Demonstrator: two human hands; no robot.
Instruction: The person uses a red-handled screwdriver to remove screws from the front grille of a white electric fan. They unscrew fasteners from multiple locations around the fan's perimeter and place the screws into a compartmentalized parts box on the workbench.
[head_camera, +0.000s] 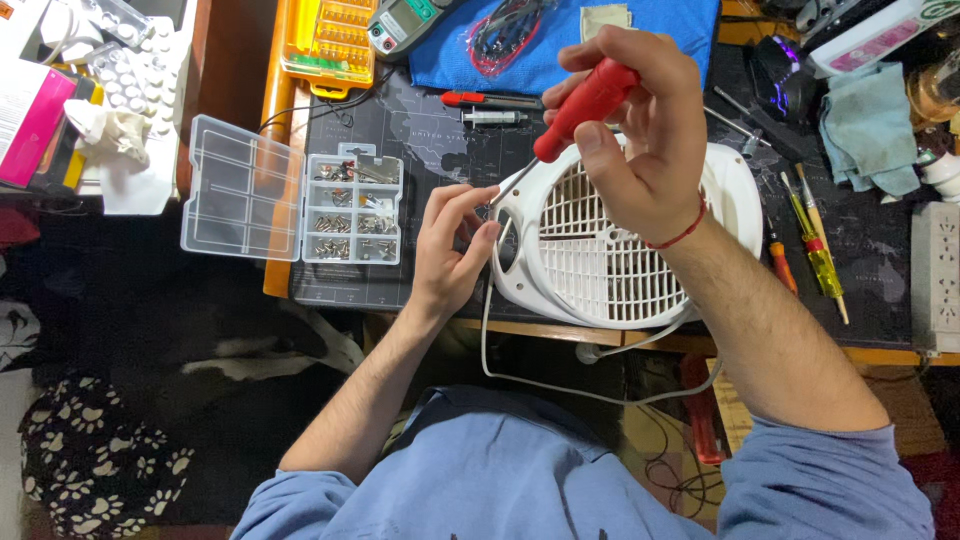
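Nearest the camera, the two blue-sleeved forearms reach up to a white plastic fan-heater housing with a slotted grille (600, 255), which lies flat across the near edge of the dark desk mat printed with a map (420, 130). Its white power cord (520, 375) hangs off the housing's near side in a loop over the lap.

The left hand (450, 245) sits at the housing's left edge, thumb and fingertips pinched together right at the screwdriver's tip; whatever small part they may hold is too small to tell. The right hand (640, 130), with a red thread bracelet at its wrist, hovers over the housing's upper part, fingers wrapped tight round the red handle of a screwdriver (575, 105). The shaft slants down and left to the housing's left rim.

Left of the housing lies an open clear plastic compartment box holding small metal screws (352, 210), its lid folded out flat further left. Right of the housing lie a yellow-handled screwdriver (822, 265) and a small orange-handled one (783, 265).

Beyond the housing, a blue cloth (560, 45) is spread out, with a yellow tray of screwdriver bits (335, 40) to its left.
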